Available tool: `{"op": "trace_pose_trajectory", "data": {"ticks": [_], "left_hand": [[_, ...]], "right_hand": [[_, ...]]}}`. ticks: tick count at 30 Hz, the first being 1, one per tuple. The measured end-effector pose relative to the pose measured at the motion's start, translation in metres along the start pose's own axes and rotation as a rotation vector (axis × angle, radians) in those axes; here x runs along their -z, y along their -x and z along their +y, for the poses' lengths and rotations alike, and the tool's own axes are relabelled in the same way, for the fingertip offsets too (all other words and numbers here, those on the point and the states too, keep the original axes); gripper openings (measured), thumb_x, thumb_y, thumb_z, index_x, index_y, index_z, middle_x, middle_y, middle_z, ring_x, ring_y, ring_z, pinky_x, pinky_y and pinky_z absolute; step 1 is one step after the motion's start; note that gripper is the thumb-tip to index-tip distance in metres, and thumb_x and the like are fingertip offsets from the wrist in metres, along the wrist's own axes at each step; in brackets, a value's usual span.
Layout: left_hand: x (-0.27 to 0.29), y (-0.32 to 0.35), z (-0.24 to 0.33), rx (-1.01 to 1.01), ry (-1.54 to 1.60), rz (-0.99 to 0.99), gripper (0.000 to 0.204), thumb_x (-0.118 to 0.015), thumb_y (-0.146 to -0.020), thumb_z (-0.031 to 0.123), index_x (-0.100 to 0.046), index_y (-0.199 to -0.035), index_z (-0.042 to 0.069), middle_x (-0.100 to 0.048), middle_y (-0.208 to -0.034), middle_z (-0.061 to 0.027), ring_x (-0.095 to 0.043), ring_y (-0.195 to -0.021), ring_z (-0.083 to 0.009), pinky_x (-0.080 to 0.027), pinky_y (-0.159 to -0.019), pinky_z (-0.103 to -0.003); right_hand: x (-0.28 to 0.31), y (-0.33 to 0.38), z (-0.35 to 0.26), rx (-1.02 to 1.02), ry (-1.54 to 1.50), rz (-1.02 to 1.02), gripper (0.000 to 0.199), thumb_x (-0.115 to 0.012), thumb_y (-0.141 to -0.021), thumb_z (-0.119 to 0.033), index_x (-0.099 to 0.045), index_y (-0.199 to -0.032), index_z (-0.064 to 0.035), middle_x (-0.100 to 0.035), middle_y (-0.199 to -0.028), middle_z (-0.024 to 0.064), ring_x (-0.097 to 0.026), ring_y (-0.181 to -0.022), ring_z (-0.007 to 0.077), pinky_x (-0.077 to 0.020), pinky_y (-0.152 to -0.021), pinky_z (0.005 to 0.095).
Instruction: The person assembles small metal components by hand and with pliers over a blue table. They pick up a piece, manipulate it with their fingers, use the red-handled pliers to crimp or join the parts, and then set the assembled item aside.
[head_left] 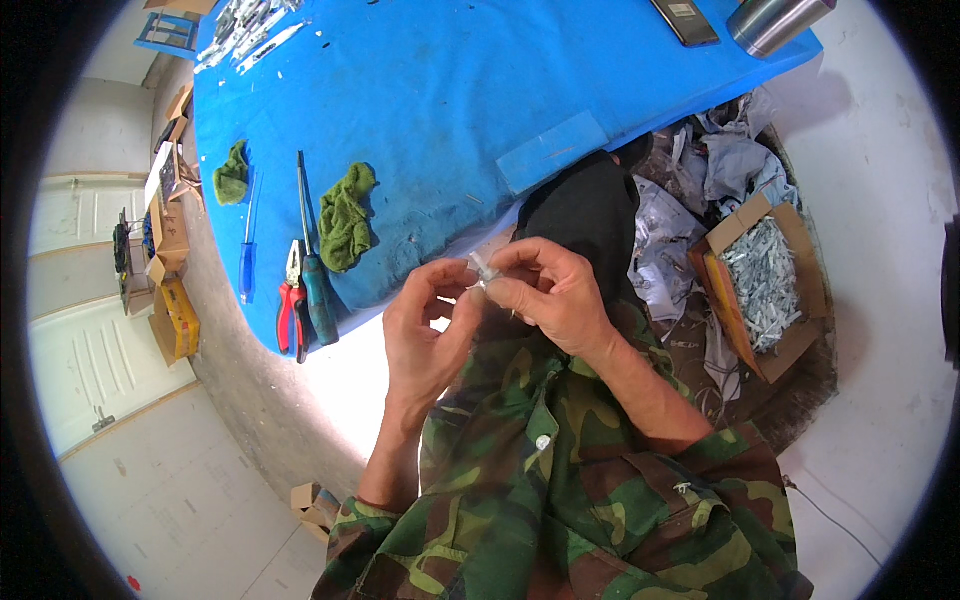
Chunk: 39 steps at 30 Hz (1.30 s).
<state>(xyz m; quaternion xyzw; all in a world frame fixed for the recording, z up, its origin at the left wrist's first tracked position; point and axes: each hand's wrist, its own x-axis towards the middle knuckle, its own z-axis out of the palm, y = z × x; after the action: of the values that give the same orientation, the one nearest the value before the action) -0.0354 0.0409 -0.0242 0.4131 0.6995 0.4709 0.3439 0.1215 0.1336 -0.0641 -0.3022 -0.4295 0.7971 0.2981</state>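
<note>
A small pale piece is held just off the near edge of the blue-covered table, above the lap. It is pinched between the thumb and fingertips of both the left hand and the right hand; the fingers are closed at the tips, and the exact contact is partly hidden.

At the table's near left edge, pliers and a green-handled screwdriver are laid side by side, with a blue screwdriver to their left. Neither hand is on them. A large green cloth and a small green cloth are found beyond the handles.

To the right of the table, below its top, an open cardboard box is well filled with small pale pieces. At the table's far left, a loose heap of slender pieces is spread.

Progress is judged as midway through a repeated job: one piece is being handled and large numbers are gathered. Which lot is finished and which is waiting cannot be told. The piece in hand is judged incomplete, since both hands are engaged on it.
</note>
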Motion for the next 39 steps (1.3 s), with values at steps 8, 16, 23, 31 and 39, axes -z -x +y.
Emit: {"op": "trace_pose_trajectory", "data": {"ticks": [8, 16, 23, 31, 39], "left_hand": [[0.0, 0.006, -0.007, 0.053, 0.115, -0.035, 0.027, -0.072, -0.099, 0.004, -0.065, -0.124, -0.004, -0.073, -0.108, -0.0092, -0.069, -0.091, -0.0122, -0.06, -0.074, -0.026], [-0.004, 0.012, -0.009, 0.086, 0.197, 0.05, 0.022, -0.073, -0.099, 0.005, -0.069, -0.119, -0.004, -0.074, -0.102, -0.0091, -0.071, -0.087, -0.0119, -0.06, -0.071, -0.025], [-0.009, 0.014, -0.011, 0.12, 0.157, 0.109, 0.016, -0.076, -0.098, 0.007, -0.073, -0.11, -0.004, -0.074, -0.09, -0.0064, -0.069, -0.077, -0.0107, -0.059, -0.066, -0.024], [-0.008, 0.011, -0.016, 0.083, 0.108, 0.094, 0.015, -0.075, -0.098, 0.009, -0.071, -0.106, -0.004, -0.072, -0.087, -0.0047, -0.067, -0.074, -0.0095, -0.056, -0.066, -0.023], [-0.006, 0.008, -0.019, -0.032, -0.02, 0.044, 0.013, -0.073, -0.1, 0.007, -0.068, -0.104, -0.004, -0.072, -0.085, -0.0043, -0.067, -0.074, -0.0088, -0.055, -0.067, -0.023]], "right_hand": [[-0.005, 0.005, 0.002, 0.061, 0.119, 0.021, 0.018, -0.076, -0.095, -0.001, -0.071, -0.112, 0.0011, -0.072, -0.104, 0.0027, -0.066, -0.092, 0.0066, -0.056, -0.08, 0.0238], [-0.01, 0.007, -0.001, 0.037, 0.096, 0.031, 0.017, -0.076, -0.095, -0.001, -0.071, -0.111, 0.0019, -0.073, -0.102, 0.0039, -0.066, -0.087, 0.0053, -0.0538, -0.068, 0.0215], [-0.013, 0.007, 0.001, 0.09, 0.066, 0.06, 0.015, -0.076, -0.095, 0.0, -0.071, -0.109, 0.0016, -0.072, -0.105, 0.0043, -0.065, -0.084, 0.0047, -0.0509, -0.061, 0.0204], [-0.011, 0.005, 0.003, 0.133, 0.142, 0.055, 0.01, -0.076, -0.094, 0.001, -0.072, -0.103, 0.0018, -0.071, -0.105, 0.004, -0.064, -0.081, 0.005, -0.0518, -0.062, 0.0209], [-0.006, 0.003, 0.003, 0.047, 0.071, 0.034, 0.012, -0.077, -0.095, -0.003, -0.072, -0.104, 0.0029, -0.072, -0.098, 0.0047, -0.064, -0.071, 0.0059, -0.0517, -0.056, 0.0218]]}}
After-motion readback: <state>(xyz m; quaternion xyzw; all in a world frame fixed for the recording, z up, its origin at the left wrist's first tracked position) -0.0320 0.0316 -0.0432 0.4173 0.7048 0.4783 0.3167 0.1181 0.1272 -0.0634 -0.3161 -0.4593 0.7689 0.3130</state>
